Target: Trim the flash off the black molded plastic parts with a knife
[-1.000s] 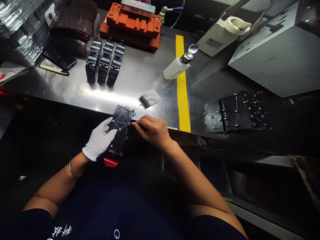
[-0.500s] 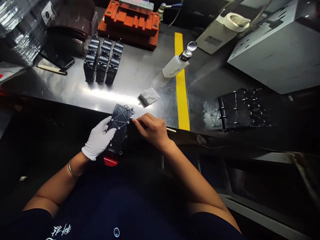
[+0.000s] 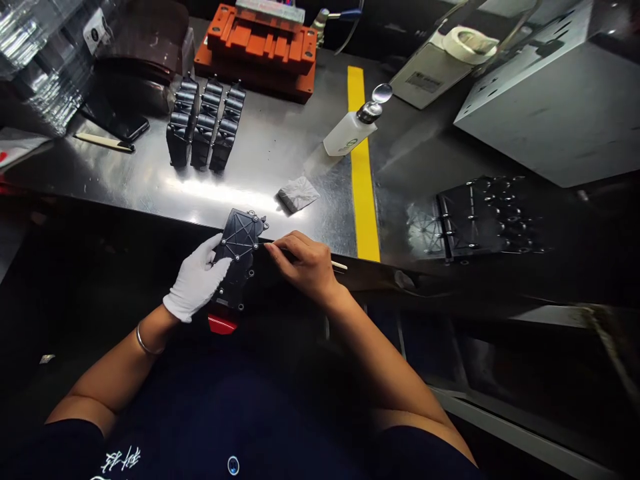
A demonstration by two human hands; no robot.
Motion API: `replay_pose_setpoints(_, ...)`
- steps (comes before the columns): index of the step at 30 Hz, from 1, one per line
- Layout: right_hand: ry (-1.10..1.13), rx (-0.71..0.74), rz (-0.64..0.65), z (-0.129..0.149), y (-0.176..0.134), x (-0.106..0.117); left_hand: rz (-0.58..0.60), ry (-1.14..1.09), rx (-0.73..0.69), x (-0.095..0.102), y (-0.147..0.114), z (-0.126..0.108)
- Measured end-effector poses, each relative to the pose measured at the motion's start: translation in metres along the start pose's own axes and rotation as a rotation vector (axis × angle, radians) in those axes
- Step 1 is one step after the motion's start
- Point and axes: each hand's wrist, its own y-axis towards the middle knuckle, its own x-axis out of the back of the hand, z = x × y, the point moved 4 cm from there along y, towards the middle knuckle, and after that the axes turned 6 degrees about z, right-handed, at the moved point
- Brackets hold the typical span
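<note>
My left hand (image 3: 197,280), in a white glove, is closed around a black ribbed plastic part (image 3: 241,235) just off the bench's front edge. The thumb lies over the part's face. Bare, my right hand (image 3: 305,263) pinches a slim tool with a cream handle (image 3: 340,267); the handle's end sticks out behind the hand. The tool's thin dark tip is at the part's right edge; whether it touches, I cannot tell. Most of the tool is hidden by the fingers, so its exact kind does not show.
On the metal bench (image 3: 280,133) stand several black parts (image 3: 205,127), an orange fixture (image 3: 260,43), a white bottle (image 3: 347,133) and a grey wrapped block (image 3: 299,195). A cream-handled tool (image 3: 103,141) lies left. More black parts (image 3: 470,220) lie right of the yellow tape (image 3: 363,173).
My right hand has shifted slightly down and the tool's tip sits a little lower along the part's right edge. The left hand and the black part have barely moved.
</note>
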Motion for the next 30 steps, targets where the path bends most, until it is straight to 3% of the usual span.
replay_pose_setpoints(13,0.02,-0.204,-0.075,0.019,-0.018,-0.005,-0.016,-0.014,-0.024,-0.002,0.002,0.004)
replay_pose_setpoints(17,0.068,-0.188,-0.011,0.026,-0.016,-0.009,-0.033,-0.012,-0.013,0.0,0.003,0.005)
replay_pose_setpoints(19,0.167,-0.222,-0.04,0.022,-0.012,-0.001,0.048,-0.011,-0.013,0.003,-0.001,0.0)
replay_pose_setpoints(21,0.302,-0.328,-0.083,0.013,-0.009,0.01,0.215,0.026,0.009,0.006,-0.009,-0.01)
replay_pose_setpoints(22,0.401,-0.386,-0.028,0.01,-0.008,0.012,0.305,0.06,0.034,0.008,-0.016,-0.016)
replay_pose_setpoints(26,0.955,-0.572,0.564,0.019,-0.022,-0.011,0.493,0.151,0.224,0.03,-0.039,-0.033)
replay_pose_setpoints(27,1.075,-0.615,0.624,0.023,-0.028,-0.018,0.492,0.141,0.289,0.039,-0.041,-0.033)
replay_pose_setpoints(28,1.173,-0.661,0.603,0.024,-0.033,-0.023,0.441,0.108,0.342,0.05,-0.04,-0.033)
replay_pose_setpoints(30,1.307,-0.735,0.432,0.023,-0.042,-0.03,0.189,-0.047,0.315,0.075,-0.034,-0.03)
